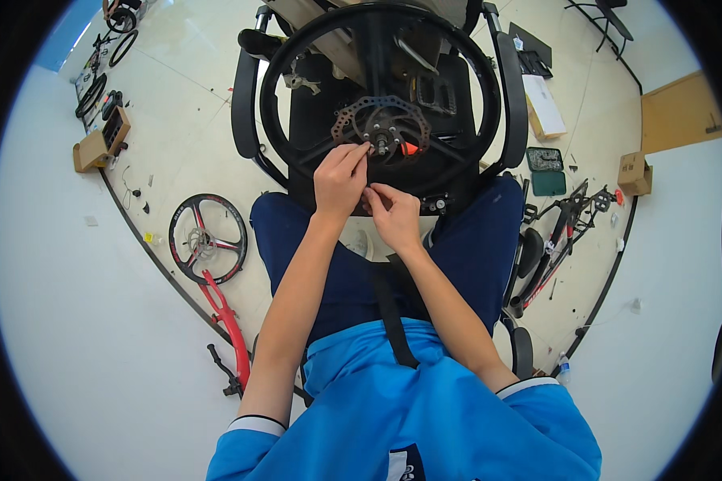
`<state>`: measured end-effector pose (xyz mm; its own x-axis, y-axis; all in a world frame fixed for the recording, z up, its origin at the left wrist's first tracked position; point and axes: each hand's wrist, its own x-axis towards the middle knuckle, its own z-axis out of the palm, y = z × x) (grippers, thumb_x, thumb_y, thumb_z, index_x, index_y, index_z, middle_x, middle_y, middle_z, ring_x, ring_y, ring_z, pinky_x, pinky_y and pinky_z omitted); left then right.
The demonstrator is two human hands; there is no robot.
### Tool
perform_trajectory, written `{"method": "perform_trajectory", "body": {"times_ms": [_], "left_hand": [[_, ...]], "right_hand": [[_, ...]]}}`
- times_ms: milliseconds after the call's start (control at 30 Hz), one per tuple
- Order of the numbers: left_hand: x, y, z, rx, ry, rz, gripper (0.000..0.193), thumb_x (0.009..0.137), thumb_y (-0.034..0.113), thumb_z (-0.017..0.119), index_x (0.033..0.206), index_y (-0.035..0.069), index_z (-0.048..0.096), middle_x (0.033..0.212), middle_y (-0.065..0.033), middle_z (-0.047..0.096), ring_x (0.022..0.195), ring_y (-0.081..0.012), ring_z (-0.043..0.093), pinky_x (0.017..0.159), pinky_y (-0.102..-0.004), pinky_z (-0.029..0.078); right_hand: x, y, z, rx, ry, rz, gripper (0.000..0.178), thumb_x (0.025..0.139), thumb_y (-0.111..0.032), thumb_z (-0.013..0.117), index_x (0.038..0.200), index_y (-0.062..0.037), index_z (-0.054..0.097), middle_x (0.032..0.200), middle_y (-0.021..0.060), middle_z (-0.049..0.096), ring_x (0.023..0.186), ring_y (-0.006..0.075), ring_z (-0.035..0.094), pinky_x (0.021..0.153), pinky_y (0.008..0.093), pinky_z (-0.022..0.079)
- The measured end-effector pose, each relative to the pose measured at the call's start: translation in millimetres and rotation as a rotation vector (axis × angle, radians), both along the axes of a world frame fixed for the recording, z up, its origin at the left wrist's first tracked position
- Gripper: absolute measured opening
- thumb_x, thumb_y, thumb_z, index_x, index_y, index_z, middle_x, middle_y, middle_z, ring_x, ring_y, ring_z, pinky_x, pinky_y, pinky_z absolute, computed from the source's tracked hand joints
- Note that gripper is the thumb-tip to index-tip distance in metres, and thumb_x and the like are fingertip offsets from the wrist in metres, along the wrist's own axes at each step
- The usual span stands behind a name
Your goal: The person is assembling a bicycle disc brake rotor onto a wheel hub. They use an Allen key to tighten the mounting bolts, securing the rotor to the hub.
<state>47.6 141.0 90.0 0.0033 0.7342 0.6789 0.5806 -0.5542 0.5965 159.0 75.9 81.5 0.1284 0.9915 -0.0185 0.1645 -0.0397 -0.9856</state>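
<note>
A black spoked bicycle wheel [492, 92] lies flat across a black armchair in front of me. At its hub [382, 143] sits a toothed disc brake rotor [346, 120] with several small bolts around the centre. My left hand [339, 178] reaches the near-left side of the hub, thumb and fingers pinched together beside the rotor bolts. Just nearer to me, my right hand [395, 215] is closed, its fingertips pressed together close to the left hand. What either pinch holds is hidden or too small to name. An orange-red piece [410, 148] shows right of the hub.
Armrests [246, 100] flank the wheel; a pedal [435, 94] lies on the seat. On the floor left are a three-spoke wheel [243, 240] and red frame part [231, 325]. To the right are a bike frame [565, 232], green case [548, 184] and cardboard box [634, 175].
</note>
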Motion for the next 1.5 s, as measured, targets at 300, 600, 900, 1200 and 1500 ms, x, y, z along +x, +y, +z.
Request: {"method": "perform_trajectory", "body": {"times_ms": [300,600,900,1200,1500], "left_hand": [[-1.5,-0.2,-3.5,0.009,0.025,-0.024,0.017,0.075,-0.002,0.071,0.092,0.002,0.072,0.082,-0.0077,0.065,0.073,-0.0240,0.064,0.064,-0.0322,0.053],[4.3,-17.4,17.6,-0.277,-0.174,-0.018,0.013,0.080,0.002,0.070,0.092,-0.001,0.073,0.076,-0.0097,0.067,0.061,-0.0227,0.064,0.057,-0.0272,0.051],[13.5,-15.8,10.5,-0.264,0.047,0.049,0.011,0.085,0.006,0.067,0.088,-0.003,0.071,0.068,-0.0150,0.064,0.054,-0.0240,0.061,0.051,-0.0323,0.044],[32.0,-21.8,16.6,-0.469,-0.215,0.066,0.017,0.087,0.011,0.066,0.081,-0.005,0.070,0.065,-0.0145,0.065,0.051,-0.0184,0.059,0.051,-0.0312,0.043],[34.8,-19.4,9.0,-0.733,-0.685,0.067,0.024,0.095,0.013,0.061,0.090,-0.008,0.071,0.073,-0.0108,0.069,0.060,-0.0138,0.065,0.056,-0.0223,0.051]], "right_hand": [[1.8,-0.2,2.6,-0.056,0.044,0.007,0.017,0.090,-0.008,0.064,0.095,0.0077,0.070,0.074,0.0126,0.071,0.065,0.0140,0.069,0.061,0.0258,0.053],[-1.5,6.1,-5.0,-0.055,-0.021,0.022,0.016,0.090,-0.007,0.060,0.096,0.0043,0.069,0.070,0.0151,0.069,0.062,0.0161,0.068,0.059,0.0291,0.051],[-8.3,9.4,-12.6,0.040,-0.155,0.049,0.017,0.085,-0.005,0.058,0.096,0.0023,0.069,0.071,0.0193,0.068,0.063,0.0247,0.070,0.059,0.0323,0.050],[23.9,10.4,3.0,-0.034,-0.182,0.150,0.013,0.086,-0.004,0.059,0.086,0.0042,0.069,0.055,0.0088,0.061,0.047,0.0113,0.058,0.048,0.0286,0.045],[45.3,17.3,12.9,0.163,-0.391,0.181,0.015,0.085,-0.006,0.061,0.096,0.0011,0.070,0.081,0.0212,0.067,0.073,0.0376,0.065,0.066,0.0417,0.051]]}}
